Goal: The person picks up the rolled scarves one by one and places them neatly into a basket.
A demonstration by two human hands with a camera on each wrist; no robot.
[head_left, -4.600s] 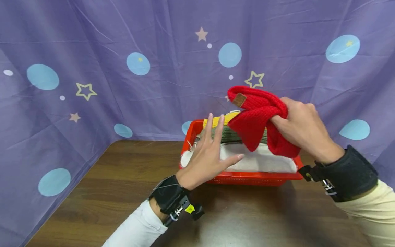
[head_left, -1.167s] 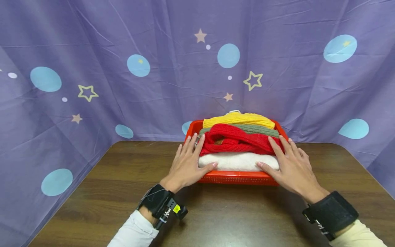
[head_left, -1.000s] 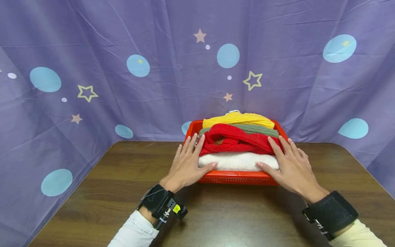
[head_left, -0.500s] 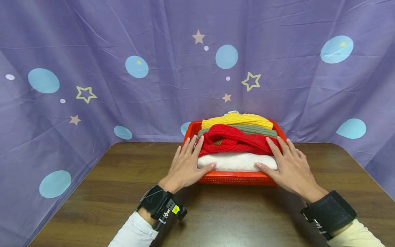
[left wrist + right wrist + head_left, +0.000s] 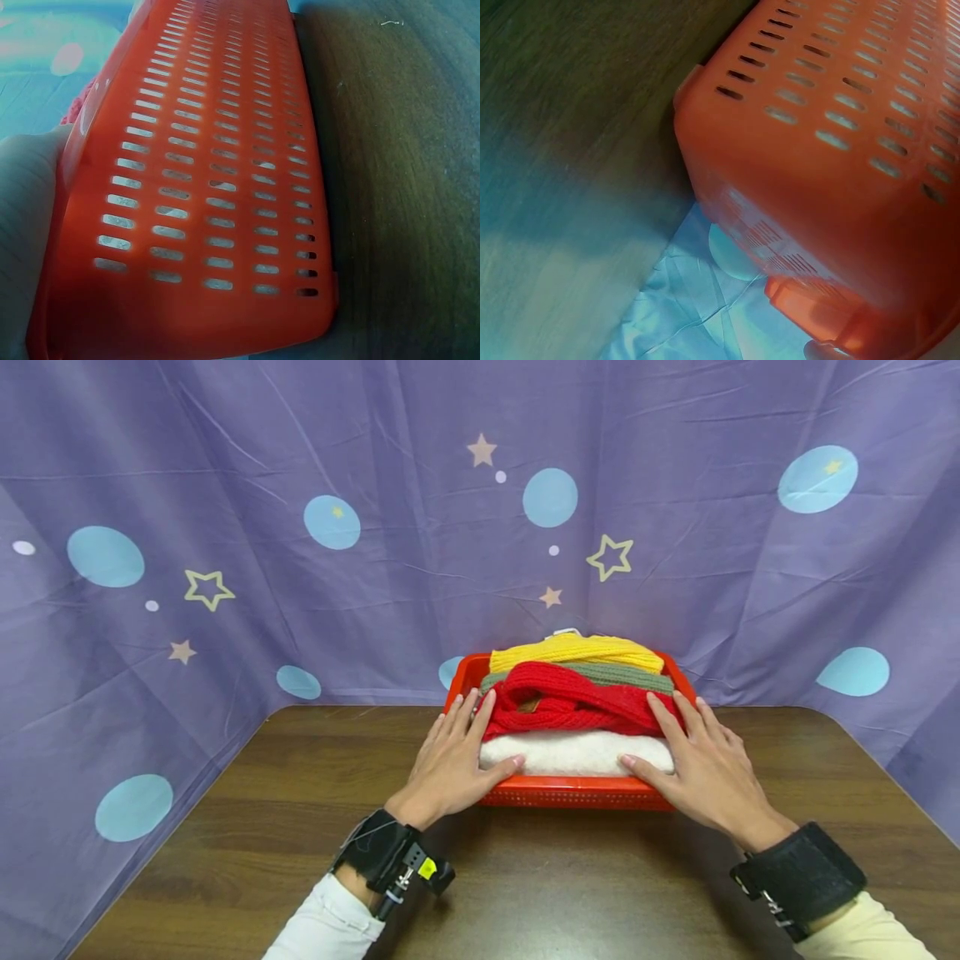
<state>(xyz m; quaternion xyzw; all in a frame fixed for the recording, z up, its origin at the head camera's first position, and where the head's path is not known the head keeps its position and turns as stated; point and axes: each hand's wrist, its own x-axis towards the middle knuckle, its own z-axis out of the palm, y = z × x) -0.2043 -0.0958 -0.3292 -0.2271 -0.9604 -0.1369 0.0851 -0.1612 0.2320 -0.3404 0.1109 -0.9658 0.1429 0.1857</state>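
A red plastic basket [image 5: 577, 795] with slotted walls stands on the table, packed with folded knitwear. Across its middle lies a red knitted piece [image 5: 585, 706] bearing a small brown patch. A white fluffy cloth roll [image 5: 573, 753] fills the front; behind are a green ribbed knit [image 5: 622, 677] and a yellow knit [image 5: 577, 649]. My left hand [image 5: 450, 764] rests over the basket's left end, fingers spread, thumb on the white roll. Mirroring it, my right hand [image 5: 708, 768] lies over the right end. The left wrist view shows the basket's slotted wall [image 5: 187, 210] beside my hand.
The brown wooden table [image 5: 585, 893] extends in front of the basket and to both sides. A purple curtain [image 5: 420, 485] with stars and blue dots hangs close behind it. A small white piece [image 5: 566, 632] pokes up behind the yellow knit.
Some seconds ago my right hand held the red knitted piece above the basket; now it lies inside, and both hands rest at the basket's ends. Over the last second the hands stay still.
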